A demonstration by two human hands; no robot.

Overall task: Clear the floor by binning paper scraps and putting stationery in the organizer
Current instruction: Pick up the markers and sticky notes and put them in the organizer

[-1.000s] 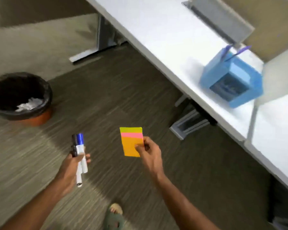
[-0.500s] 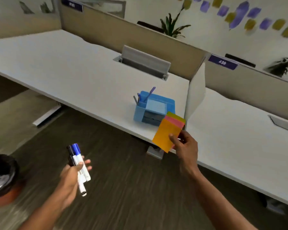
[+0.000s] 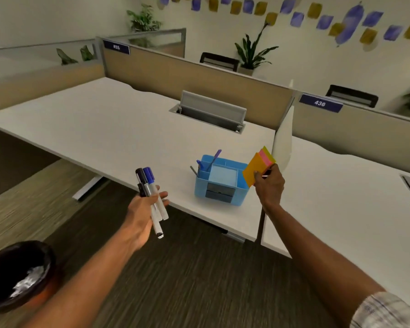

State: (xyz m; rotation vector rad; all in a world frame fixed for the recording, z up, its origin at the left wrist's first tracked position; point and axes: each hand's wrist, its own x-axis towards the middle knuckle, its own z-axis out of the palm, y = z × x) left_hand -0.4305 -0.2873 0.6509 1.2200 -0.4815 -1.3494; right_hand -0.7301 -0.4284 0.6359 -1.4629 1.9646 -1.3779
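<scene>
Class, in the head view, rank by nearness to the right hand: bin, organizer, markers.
From the right hand:
1. Organizer, beside it on the desk.
2. Markers, in the left hand.
3. Bin, on the floor, far left.

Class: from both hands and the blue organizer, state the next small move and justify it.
Probably lower the sticky notes in the right hand into the organizer: they hover beside its right edge, while the left hand holds markers farther off.

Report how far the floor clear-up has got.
Done: crumpled paper lies in the bin, and pens stand in the blue organizer. In hand: the left hand holds markers, and the right hand pinches a sticky-note pad beside the organizer. Left: putting both into it.
</scene>
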